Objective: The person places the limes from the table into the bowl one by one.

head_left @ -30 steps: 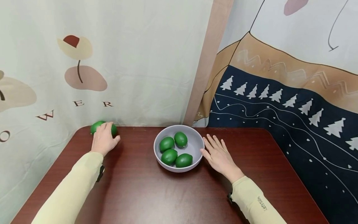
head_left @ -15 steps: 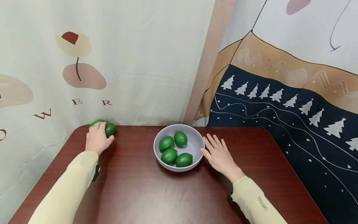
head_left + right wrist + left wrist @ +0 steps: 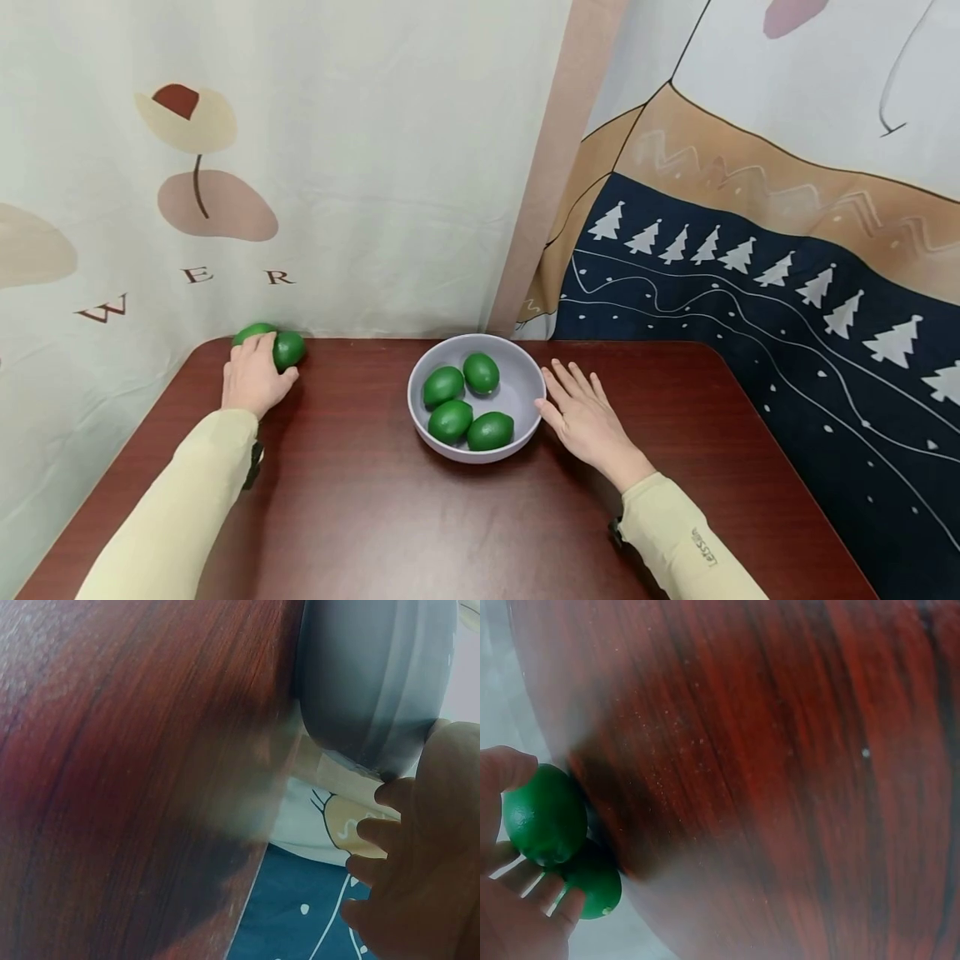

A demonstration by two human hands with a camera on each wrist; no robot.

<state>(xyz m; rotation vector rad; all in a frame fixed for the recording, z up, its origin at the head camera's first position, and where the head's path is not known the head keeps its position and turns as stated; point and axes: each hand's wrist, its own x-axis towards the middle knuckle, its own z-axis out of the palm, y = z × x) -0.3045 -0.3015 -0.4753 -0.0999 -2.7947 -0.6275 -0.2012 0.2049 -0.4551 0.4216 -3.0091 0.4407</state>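
At the table's far left corner my left hand has its fingers and thumb around a green lime. A second lime lies just behind those fingers. In the left wrist view the thumb is against the near lime, and the fingertips reach between it and the other lime. A lilac-grey bowl stands toward the back of the table with several limes inside. My right hand, fingers extended, rests against the bowl's right side; in the right wrist view its fingertips meet the bowl.
The dark red wooden table has rounded far corners. Behind it hangs a pale curtain with flower prints and letters. A navy cloth printed with white trees hangs along the right side.
My left hand has moved a little left at the limes, and more of the right-hand lime shows. The right hand stays at the bowl.
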